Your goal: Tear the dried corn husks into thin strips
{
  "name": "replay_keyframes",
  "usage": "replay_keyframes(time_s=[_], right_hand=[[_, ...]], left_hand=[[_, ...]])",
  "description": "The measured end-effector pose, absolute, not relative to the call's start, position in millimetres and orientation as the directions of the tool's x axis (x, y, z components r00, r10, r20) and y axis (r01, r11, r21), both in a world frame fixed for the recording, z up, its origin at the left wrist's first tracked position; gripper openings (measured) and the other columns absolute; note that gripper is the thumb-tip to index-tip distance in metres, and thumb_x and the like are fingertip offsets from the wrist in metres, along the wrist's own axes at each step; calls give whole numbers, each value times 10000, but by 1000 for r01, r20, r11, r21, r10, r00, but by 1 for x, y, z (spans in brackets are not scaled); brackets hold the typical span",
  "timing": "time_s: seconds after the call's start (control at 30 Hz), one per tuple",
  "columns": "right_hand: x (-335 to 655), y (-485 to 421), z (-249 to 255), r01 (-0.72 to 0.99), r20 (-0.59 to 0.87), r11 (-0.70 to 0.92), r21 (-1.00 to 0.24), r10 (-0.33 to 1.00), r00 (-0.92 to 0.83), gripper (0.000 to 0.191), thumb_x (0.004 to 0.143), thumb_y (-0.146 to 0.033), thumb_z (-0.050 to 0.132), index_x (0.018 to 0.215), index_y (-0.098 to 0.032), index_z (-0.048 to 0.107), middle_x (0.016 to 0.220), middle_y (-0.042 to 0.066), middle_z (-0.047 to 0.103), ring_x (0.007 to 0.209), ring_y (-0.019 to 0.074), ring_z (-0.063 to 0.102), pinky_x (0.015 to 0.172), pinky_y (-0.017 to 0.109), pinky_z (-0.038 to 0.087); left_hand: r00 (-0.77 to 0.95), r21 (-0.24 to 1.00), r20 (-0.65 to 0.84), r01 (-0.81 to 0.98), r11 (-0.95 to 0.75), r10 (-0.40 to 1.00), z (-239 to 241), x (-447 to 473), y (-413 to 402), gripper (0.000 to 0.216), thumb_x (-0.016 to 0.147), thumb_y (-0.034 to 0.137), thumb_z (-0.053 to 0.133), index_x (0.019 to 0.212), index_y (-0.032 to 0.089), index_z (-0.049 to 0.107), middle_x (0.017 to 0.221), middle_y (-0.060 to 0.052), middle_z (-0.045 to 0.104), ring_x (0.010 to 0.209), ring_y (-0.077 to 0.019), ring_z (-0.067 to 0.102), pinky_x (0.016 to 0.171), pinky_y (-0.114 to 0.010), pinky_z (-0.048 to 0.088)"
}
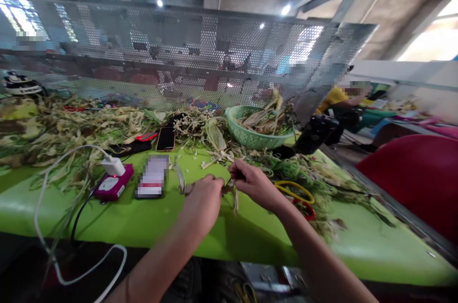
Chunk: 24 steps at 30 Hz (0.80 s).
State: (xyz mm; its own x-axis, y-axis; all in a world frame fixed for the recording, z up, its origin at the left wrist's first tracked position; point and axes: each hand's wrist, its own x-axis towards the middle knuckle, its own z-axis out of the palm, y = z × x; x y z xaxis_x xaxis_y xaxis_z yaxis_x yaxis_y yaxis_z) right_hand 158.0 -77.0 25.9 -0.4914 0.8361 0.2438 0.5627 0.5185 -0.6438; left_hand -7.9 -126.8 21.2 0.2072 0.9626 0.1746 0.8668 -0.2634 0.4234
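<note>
My left hand (pixel 203 203) and my right hand (pixel 252 183) meet over the green table (pixel 150 226), both with fingers pinched on a dry, pale strip of husk (pixel 229 191) stretched between them. A loose end of the strip hangs down below my right thumb. More dried husks and leaves (pixel 89 124) lie heaped across the far side of the table.
A green plastic basket (pixel 255 138) of husks stands behind my hands. Left of them lie a phone (pixel 152 177), a magenta power bank with a white charger (pixel 113 180) and another phone (pixel 166 139). Yellow and red scissors (pixel 298 198) lie right. A perforated metal screen (pixel 200 50) backs the table; a person (pixel 338 102) sits beyond.
</note>
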Motion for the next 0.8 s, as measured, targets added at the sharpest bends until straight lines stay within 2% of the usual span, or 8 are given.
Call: replay_keyframes(time_s=[0.1, 0.17, 0.27, 0.37, 0.47, 0.57, 0.67, 0.8], right_hand=[[151, -76, 28, 596, 197, 550, -585, 809, -554, 172, 669, -67, 469, 782, -197, 458, 698, -41, 506, 632, 118, 426, 593, 230, 293], [148, -73, 29, 575, 184, 565, -592, 789, -586, 160, 661, -73, 483, 764, -194, 465, 694, -37, 506, 639, 122, 430, 590, 233, 293], [148, -66, 25, 447, 176, 524, -725, 769, -615, 146, 643, -83, 488, 741, -191, 471, 692, -35, 472, 653, 124, 412, 588, 234, 303], [148, -60, 14, 207, 141, 332, -920, 775, -616, 136, 647, -119, 515, 752, -192, 465, 717, -31, 452, 670, 124, 410, 598, 235, 326], [147, -58, -2, 57, 33, 82, -995, 809, -587, 162, 655, -157, 569, 757, -196, 449, 708, -38, 448, 626, 110, 404, 559, 224, 307], [146, -58, -15, 38, -56, -42, -998, 829, -556, 189, 660, -184, 621, 755, -195, 458, 698, -41, 461, 595, 102, 404, 539, 220, 296], [146, -58, -18, 39, -50, -34, -999, 847, -529, 210, 643, -210, 672, 759, -188, 499, 704, -37, 498, 611, 108, 436, 556, 223, 316], [148, -58, -12, 64, -19, 13, -998, 883, -470, 217, 683, -295, 696, 804, -180, 558, 733, -24, 555, 576, 97, 424, 535, 222, 304]], left_hand=[[221, 305, 151, 917, -258, 964, 26, -5, -129, 215, 854, 126, 463, 843, 206, 662, 809, -62, 648, 679, -184, 614, 597, -272, 377], [221, 340, 226, 895, -289, 949, 27, -7, -125, 187, 843, 140, 484, 813, 201, 658, 811, -62, 637, 724, -190, 610, 618, -274, 388], [212, 570, 364, 719, -397, 907, 20, -13, -116, 124, 819, 187, 538, 740, 192, 633, 836, -41, 618, 788, -175, 587, 679, -264, 412], [136, 822, 413, 370, -433, 900, 6, -17, -108, 136, 815, 194, 536, 693, 179, 595, 842, -21, 590, 813, -147, 571, 740, -246, 429], [30, 929, 362, 73, -363, 932, -8, -15, -105, 148, 807, 199, 533, 669, 169, 574, 870, -31, 593, 843, -150, 561, 765, -250, 434], [44, 963, 245, -124, -238, 969, -16, -11, -106, 159, 832, 242, 511, 714, 167, 587, 884, -44, 631, 820, -150, 564, 753, -258, 436], [64, 976, 171, -150, -160, 983, -20, -11, -106, 191, 853, 315, 505, 787, 169, 609, 845, -41, 652, 799, -156, 575, 740, -262, 435], [-38, 989, 124, -71, -126, 992, -29, -17, -100, 211, 850, 376, 520, 803, 183, 591, 777, -6, 631, 750, -148, 573, 726, -255, 432]])
